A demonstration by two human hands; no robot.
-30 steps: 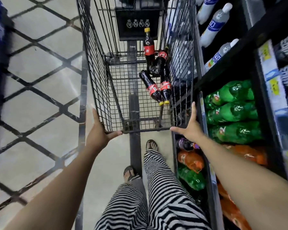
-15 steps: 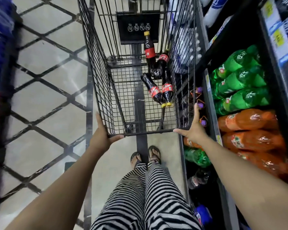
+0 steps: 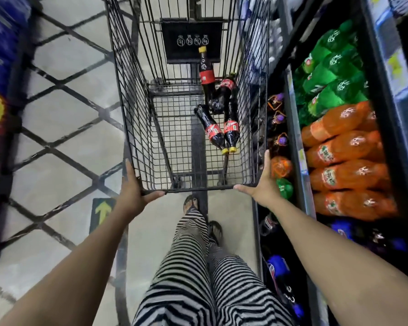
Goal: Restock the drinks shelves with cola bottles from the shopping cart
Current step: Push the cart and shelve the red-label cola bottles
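**Cart pushed further down the drinks aisle**

Since half a second ago the cart (image 3: 127, 95) has rolled on along the shelves (image 3: 297, 142). The orange bottles (image 3: 346, 161) now fill the middle of the right side and the green bottles (image 3: 327, 74) sit further up. A floor sticker (image 3: 101, 211) with a yellow arrow has come into view beside the left forearm. One sandal (image 3: 190, 203) is now ahead of the other, where before the feet were level.

The hands have not shifted. The left hand (image 3: 133, 191) cups the cart's near left corner and the right hand (image 3: 263, 182) the near right corner. Each has its thumb along the near rim and straight fingers up the outside wall, spread wide rather than wrapped round the wire.

The four cola bottles (image 3: 211, 129) lie as before on the cart floor towards its right side, two pointing caps towards the person, two propped behind them.

The cart's far end is cut off at the top. The blue packs (image 3: 0, 43) on the left are smeared by motion, the shelf labels are unreadable, and the lowest shelf is too dark to tell its bottles apart.
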